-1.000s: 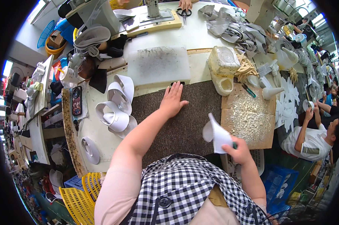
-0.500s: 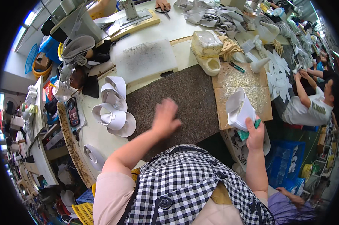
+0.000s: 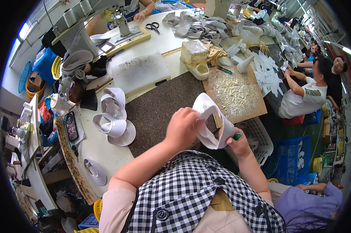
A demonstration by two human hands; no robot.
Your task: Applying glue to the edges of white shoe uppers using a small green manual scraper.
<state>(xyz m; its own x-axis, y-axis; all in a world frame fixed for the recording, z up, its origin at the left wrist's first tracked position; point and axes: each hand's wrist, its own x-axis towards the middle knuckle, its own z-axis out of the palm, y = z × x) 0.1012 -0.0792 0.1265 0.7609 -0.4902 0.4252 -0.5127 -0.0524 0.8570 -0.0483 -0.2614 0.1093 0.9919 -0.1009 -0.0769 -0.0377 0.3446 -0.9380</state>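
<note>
In front of my body I hold a white slipper upper [image 3: 226, 131], tilted, its opening showing. My right hand [image 3: 239, 145] grips its right edge, with the thumb at the front. A small green piece [image 3: 236, 136] is tucked in the same hand; its kind is unclear. My left hand [image 3: 183, 129] is closed at the upper's left edge, its fingertips partly hidden. Several similar white slipper uppers [image 3: 112, 126] stand in a row left of the dark brown mat [image 3: 164, 105]. One more white upper [image 3: 95, 172] lies nearer to me.
Right of the mat, a crumb-covered cardboard sheet [image 3: 257, 108] lies by a glue-crusted container [image 3: 195, 54] and green-handled cutters [image 3: 224, 70]. A white board [image 3: 140, 72] lies beyond the mat. A white basket [image 3: 262, 134] and blue crate [image 3: 290, 159] stand at right. Co-workers sit nearby.
My left hand has risen from over the mat and moved right to the upper. My right hand has brought the upper left and turned it, so its opening shows.
</note>
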